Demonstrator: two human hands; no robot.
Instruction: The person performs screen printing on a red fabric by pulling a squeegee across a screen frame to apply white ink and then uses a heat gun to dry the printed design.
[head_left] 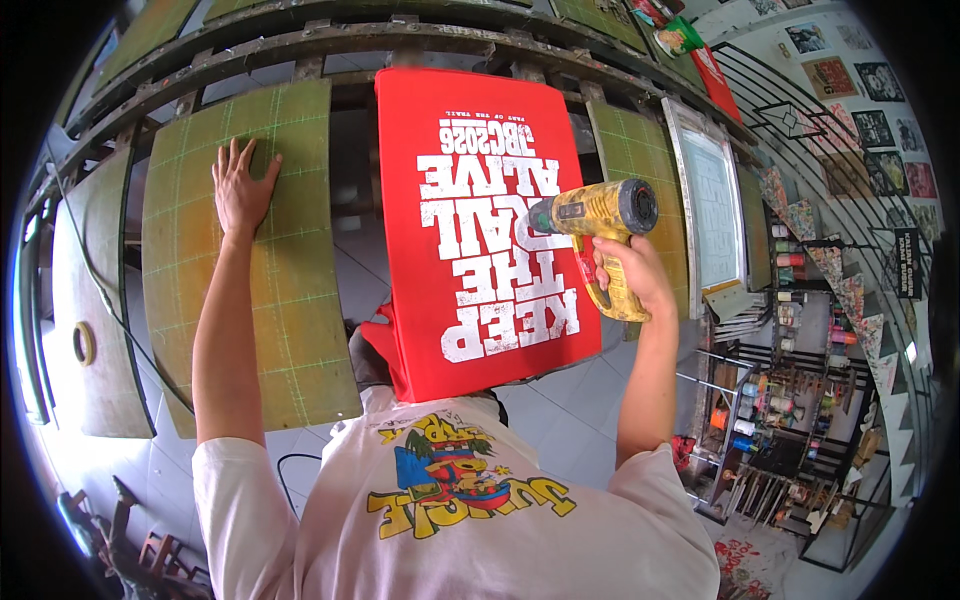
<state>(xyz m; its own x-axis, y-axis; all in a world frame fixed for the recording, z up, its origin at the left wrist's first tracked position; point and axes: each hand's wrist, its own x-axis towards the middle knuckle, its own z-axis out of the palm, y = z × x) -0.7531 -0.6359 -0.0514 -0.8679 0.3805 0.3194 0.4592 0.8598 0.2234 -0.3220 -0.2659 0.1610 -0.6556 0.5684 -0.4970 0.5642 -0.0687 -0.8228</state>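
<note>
My right hand [636, 272] is wrapped round the handle of a yellow heat gun [600, 215], its dark nozzle pointing left. The gun is over the right side of a red fabric piece [405, 200] with large white printed lettering. This fabric is stretched over a flat board in front of me, with a loose fold hanging at its lower left corner. My left hand [243, 188] rests with fingers spread on a greenish-yellow board [300, 330] marked with a bright green grid, left of the red fabric. It holds nothing.
Another gridded board [650, 150] and a framed screen [710, 195] stand to the right. A pale board [95, 300] at far left carries a tape roll [84, 343] and a dark cable. Wooden rails [330, 50] cross behind. Shelves of paint containers [765, 410] stand at lower right.
</note>
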